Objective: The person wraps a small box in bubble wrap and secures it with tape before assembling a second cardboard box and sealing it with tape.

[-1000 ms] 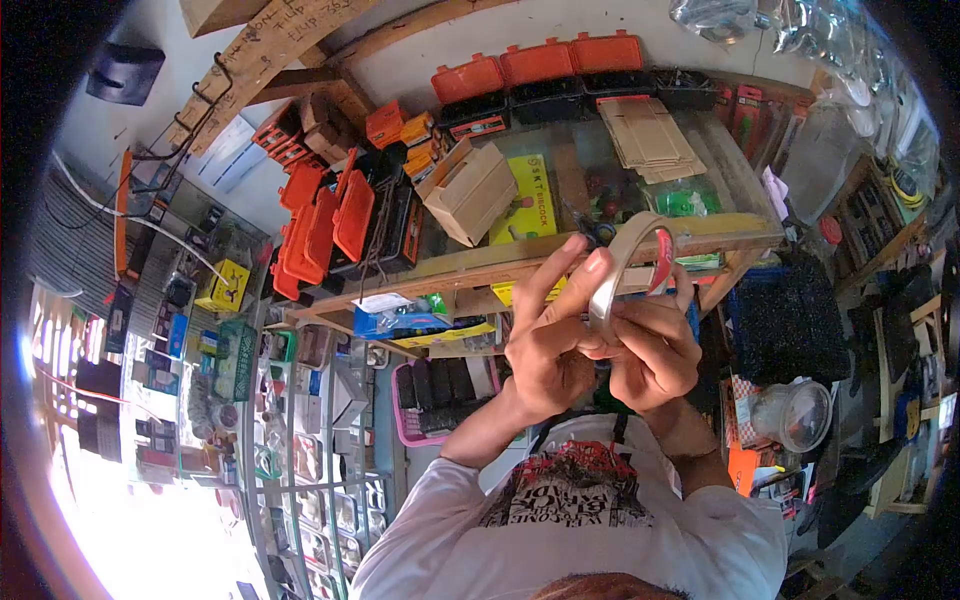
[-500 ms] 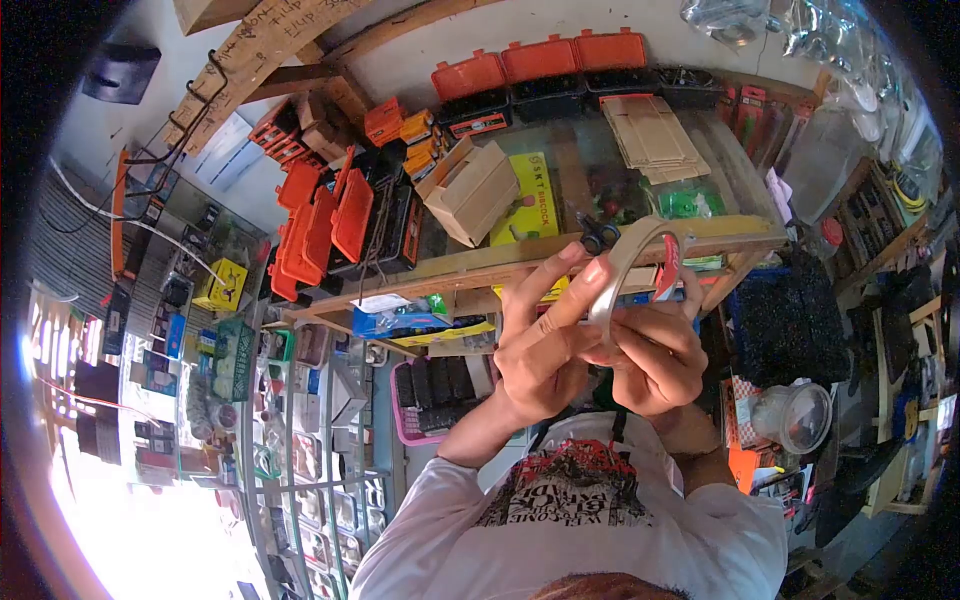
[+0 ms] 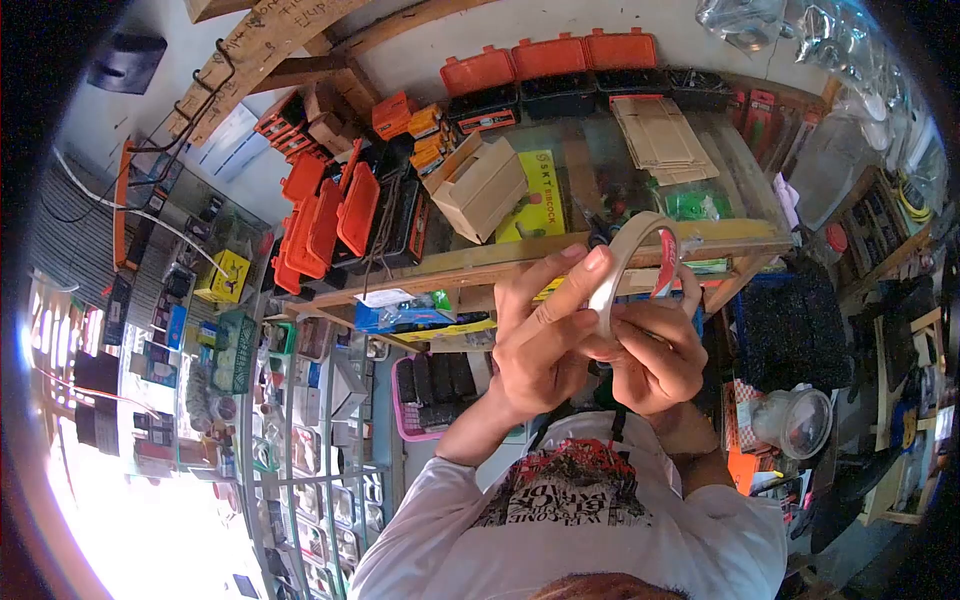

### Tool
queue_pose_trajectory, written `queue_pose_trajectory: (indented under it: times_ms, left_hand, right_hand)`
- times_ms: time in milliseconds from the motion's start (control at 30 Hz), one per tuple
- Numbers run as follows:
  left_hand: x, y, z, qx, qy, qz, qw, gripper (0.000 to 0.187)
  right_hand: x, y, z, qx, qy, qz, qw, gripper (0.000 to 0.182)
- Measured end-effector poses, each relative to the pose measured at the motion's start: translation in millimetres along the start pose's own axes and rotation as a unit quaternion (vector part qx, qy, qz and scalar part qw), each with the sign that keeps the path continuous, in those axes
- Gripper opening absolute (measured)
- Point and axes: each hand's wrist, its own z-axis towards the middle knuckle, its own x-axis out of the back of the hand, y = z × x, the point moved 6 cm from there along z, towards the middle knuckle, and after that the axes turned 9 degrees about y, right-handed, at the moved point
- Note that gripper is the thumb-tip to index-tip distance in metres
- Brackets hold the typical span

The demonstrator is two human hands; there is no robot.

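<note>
Both hands are raised in the middle of the view around a narrow roll of pale tape with a red and white inner face. My left hand pinches the lower left edge of the roll, its index and middle fingers stretched up along that side. My right hand grips the bottom of the roll with curled fingers, one finger raised behind the right side. The fingertips of the two hands meet near the bottom of the roll. Whether a loose tape end is lifted cannot be made out.
Beyond my hands stands a glass-topped counter with an open cardboard box, flat cardboard and orange-lidded toolboxes. A pink basket sits below. Glass shelves with small goods are on the left, a clear plastic tub on the right.
The view has shifted slightly, so the counter and its goods appear a little further right. The tape roll has turned slightly, and both hands keep their hold on it.
</note>
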Motion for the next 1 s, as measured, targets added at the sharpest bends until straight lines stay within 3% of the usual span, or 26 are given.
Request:
queue_pose_trajectory:
  times_ms: [167,267,367,467,567,633,733,1000]
  left_hand:
    - [5.6,6.6,8.7,-0.031,-0.033,0.056,0.997,0.020]
    - [9.5,6.5,7.7,-0.038,-0.044,0.042,0.997,0.023]
    - [9.0,5.2,4.7,-0.041,-0.014,0.018,0.999,0.025]
    - [5.7,0.6,2.5,-0.021,-0.005,-0.003,1.000,0.025]
    - [5.1,3.0,6.5,-0.011,0.008,-0.028,1.000,0.023]
    - [1.9,2.0,3.7,0.046,0.043,-0.085,0.994,0.023]
    - [3.7,-1.1,5.3,0.071,0.017,-0.071,0.995,0.024]
    - [11.6,1.9,9.6,-0.072,-0.007,0.050,0.996,0.025]
  right_hand:
    - [-0.2,-0.9,0.1,0.010,0.008,0.015,1.000,0.031]
    - [1.7,-5.7,-0.6,0.029,-0.003,0.012,1.000,0.016]
    - [3.8,-5.2,-3.2,0.024,-0.033,-0.004,0.999,0.017]
    - [1.5,0.3,-7.7,0.008,0.005,0.008,1.000,0.028]
    - [-1.2,2.0,-13.2,0.000,0.025,0.025,0.999,0.028]
    - [-1.4,-0.9,-6.9,0.009,0.019,0.019,1.000,0.027]
    - [-1.9,0.4,-4.7,0.012,0.006,0.000,1.000,0.027]
    - [-5.1,3.5,-7.2,-0.004,-0.001,0.007,1.000,0.034]
